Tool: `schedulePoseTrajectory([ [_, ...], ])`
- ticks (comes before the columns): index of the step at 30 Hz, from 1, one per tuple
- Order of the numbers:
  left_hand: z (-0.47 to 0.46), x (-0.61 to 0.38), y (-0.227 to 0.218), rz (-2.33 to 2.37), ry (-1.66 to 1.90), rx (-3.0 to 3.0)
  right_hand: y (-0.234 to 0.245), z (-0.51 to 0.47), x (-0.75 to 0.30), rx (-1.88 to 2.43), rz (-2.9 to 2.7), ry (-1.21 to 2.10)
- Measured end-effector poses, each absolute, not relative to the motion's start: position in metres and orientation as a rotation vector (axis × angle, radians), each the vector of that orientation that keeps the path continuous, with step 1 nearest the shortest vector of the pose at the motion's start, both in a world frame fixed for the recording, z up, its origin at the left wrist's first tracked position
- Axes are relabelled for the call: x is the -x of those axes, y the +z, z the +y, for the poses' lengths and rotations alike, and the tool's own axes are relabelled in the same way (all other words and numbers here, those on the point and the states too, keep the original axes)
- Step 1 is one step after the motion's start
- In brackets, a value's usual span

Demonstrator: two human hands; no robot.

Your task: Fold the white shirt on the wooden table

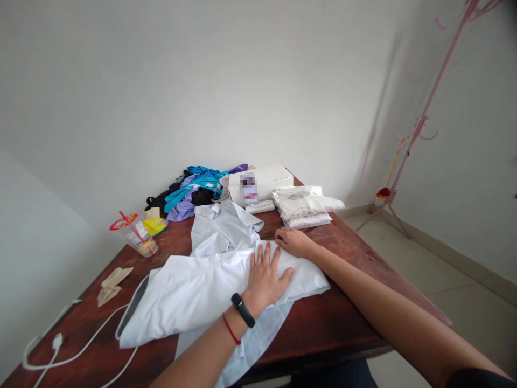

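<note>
Across the near middle of a dark reddish-brown wooden table (339,318) lies a folded white cloth garment (181,293), its grey-lined opening toward the left. The left hand (266,277), with a black band and a thin red cord at its wrist, rests palm down on the garment's right half, fingers straight and slightly spread, thumb apart. The right hand (297,243) bends at the garment's far right edge, fingers curled and near the left fingertips; whether it pinches the cloth I cannot tell. Beneath the white garment, a pale grey-blue collared shirt (226,226) shows on the far side, and similar pale fabric shows on the near side. Farther right sits a stack of folded white clothes (305,207), just beside a white rectangular box (272,182). To the far left is a heap of blue, purple and black clothes (197,188). On the left stand a clear plastic cup with a red straw (142,240) and, nearer, a crumpled beige piece (113,283) and a white cable (95,339).
</note>
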State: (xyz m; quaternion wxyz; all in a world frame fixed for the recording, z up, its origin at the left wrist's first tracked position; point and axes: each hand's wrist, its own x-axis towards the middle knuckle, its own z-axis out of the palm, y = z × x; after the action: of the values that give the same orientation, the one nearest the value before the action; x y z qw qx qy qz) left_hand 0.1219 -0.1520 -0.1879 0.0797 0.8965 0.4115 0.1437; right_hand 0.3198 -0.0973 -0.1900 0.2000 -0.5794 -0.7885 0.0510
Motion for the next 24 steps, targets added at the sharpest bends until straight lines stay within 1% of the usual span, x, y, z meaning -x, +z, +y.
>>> schedulePoseTrajectory([
  [6,-0.153,-0.120,-0.192,1.300,0.455,-2.729,-0.186,-0.099,-0.318,1.666,-2.234,0.149],
  [13,-0.153,-0.119,-0.196,1.329,0.500,-2.759,-0.174,-0.103,-0.326,1.902,-2.165,0.195],
  [19,-0.153,-0.117,-0.198,1.321,0.520,-2.753,-0.161,-0.105,-0.334,1.922,-2.173,0.338],
  [24,-0.155,-0.118,-0.196,1.332,0.502,-2.733,-0.159,-0.103,-0.341,1.886,-2.091,0.473],
])
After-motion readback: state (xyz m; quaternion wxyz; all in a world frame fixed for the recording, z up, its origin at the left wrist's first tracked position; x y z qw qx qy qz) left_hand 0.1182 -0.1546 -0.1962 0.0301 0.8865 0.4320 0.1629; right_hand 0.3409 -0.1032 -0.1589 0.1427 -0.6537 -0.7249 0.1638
